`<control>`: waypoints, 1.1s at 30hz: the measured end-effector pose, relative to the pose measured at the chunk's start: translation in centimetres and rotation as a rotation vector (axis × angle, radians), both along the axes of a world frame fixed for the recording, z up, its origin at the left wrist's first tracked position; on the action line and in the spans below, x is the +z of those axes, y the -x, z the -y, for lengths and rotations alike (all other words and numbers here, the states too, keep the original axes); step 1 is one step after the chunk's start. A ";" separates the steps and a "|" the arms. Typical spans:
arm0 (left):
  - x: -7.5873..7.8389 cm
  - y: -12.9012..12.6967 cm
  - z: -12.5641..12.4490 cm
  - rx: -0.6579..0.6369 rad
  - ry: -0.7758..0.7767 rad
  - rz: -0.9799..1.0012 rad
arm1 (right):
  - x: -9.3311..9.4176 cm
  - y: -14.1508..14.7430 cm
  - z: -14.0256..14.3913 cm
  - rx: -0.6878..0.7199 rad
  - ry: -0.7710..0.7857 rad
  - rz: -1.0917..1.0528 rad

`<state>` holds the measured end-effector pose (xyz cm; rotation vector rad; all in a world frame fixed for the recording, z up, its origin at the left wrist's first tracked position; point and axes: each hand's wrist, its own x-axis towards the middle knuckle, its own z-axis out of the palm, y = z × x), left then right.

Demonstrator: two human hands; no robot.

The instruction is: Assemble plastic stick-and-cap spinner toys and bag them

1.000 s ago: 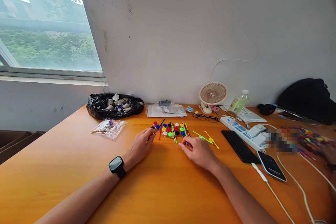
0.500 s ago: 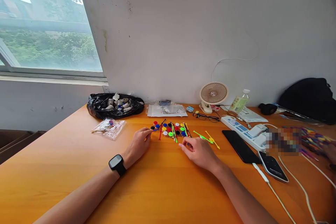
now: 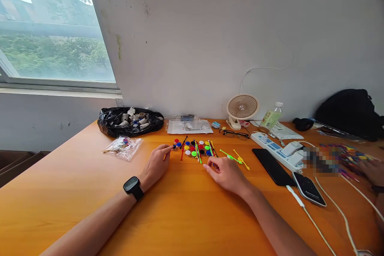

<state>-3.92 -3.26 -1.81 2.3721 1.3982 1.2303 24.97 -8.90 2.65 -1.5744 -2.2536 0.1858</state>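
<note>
My left hand, with a watch on its wrist, is closed at the left end of a group of colourful round pieces. At its fingertips a thin blue arrow-shaped piece shows, partly hidden by the fingers. Slim arrow-shaped sticks, among them a red one, lie across the round pieces. My right hand rests near the right end of the group, fingers curled in and thumb pointing left; whatever they hold, if anything, is hidden. Beyond it lie a green arrow and a yellow arrow.
A clear plastic bag and a black bag stand left. Glasses, a fan and a bottle are behind. Right are a power strip, phone, cables and another person's hand by colourful sticks.
The view has shifted slightly, so everything sits a little further left. My hands keep nearly the same place and pose. The other person's hand has come further into view at the right.
</note>
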 end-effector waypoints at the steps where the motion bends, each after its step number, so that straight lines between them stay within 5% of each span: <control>1: 0.0 0.0 0.0 -0.003 -0.005 -0.005 | 0.0 0.0 0.0 0.000 0.001 0.002; 33: 0.3 -0.3 0.6 0.013 -0.029 -0.033 | -0.6 -0.4 -0.3 0.038 0.052 -0.006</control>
